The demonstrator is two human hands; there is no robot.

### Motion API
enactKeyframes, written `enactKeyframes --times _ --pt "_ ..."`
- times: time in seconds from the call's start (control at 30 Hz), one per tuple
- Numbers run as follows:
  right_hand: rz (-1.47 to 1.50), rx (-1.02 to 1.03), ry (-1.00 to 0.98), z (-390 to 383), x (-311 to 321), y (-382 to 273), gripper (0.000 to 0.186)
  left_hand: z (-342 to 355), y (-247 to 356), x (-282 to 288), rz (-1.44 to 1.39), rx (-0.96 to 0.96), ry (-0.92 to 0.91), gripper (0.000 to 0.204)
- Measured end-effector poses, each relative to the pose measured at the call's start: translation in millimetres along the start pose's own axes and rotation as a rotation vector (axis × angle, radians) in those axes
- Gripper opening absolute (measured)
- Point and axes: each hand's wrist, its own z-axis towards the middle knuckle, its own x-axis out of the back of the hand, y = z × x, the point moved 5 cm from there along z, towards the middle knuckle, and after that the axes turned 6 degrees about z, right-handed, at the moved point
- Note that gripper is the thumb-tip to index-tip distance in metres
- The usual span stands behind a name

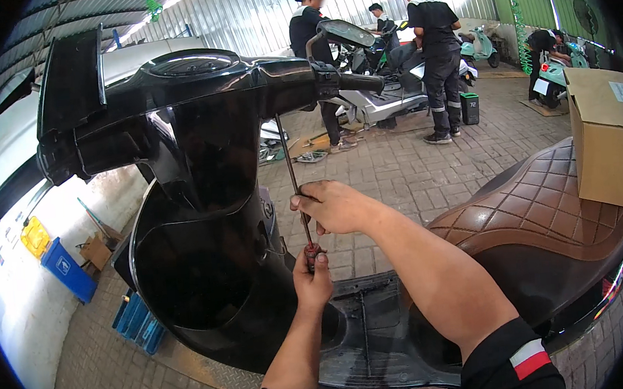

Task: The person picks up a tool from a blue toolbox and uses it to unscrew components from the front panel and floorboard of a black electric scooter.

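Note:
A long screwdriver (pixel 290 161) stands nearly upright, its shaft leaning a little to the left at the top. My left hand (pixel 313 288) is closed round its dark red handle. Higher up, my right hand (pixel 336 207) pinches the shaft between thumb and fingers. The tip reaches the underside of the black handlebar cover (pixel 204 89) of a scooter, just below the right grip (pixel 360 82); what it touches there is hidden. Left of both hands is the glossy black front body (pixel 208 276), and below them the black footboard (pixel 380 328).
The brown quilted seat (pixel 539 198) carries an open cardboard box (pixel 607 142) on my right. A mirror (pixel 346 34) juts out above the right grip. Blue crates (pixel 138 321) and a blue bin (pixel 69 270) stand at left. Several people work at other scooters (pixel 385 101) farther off.

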Motion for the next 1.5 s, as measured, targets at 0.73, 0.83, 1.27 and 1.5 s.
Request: enactKeyframes --times 0.73,0.83,1.27,1.5 --pt "0.131 -0.072 -0.058 -4.9 9.8 6.6 0.03 -31.2 -19.3 -28.1 0.171 -0.252 0.276 0.03" --pt "0.169 -0.092 -0.089 -7.3 4.1 0.6 0.03 -23.5 -28.6 -25.8 -0.356 0.03 0.047 0.035" --pt "0.048 0.013 0.045 -5.5 4.6 -3.0 0.026 -48.5 -22.1 -33.2 -0.211 -0.114 0.313 0.048" --pt "0.119 -0.033 0.012 -8.6 11.0 -0.4 0.028 -41.2 -31.0 -42.1 -0.9 0.325 0.061 0.044"
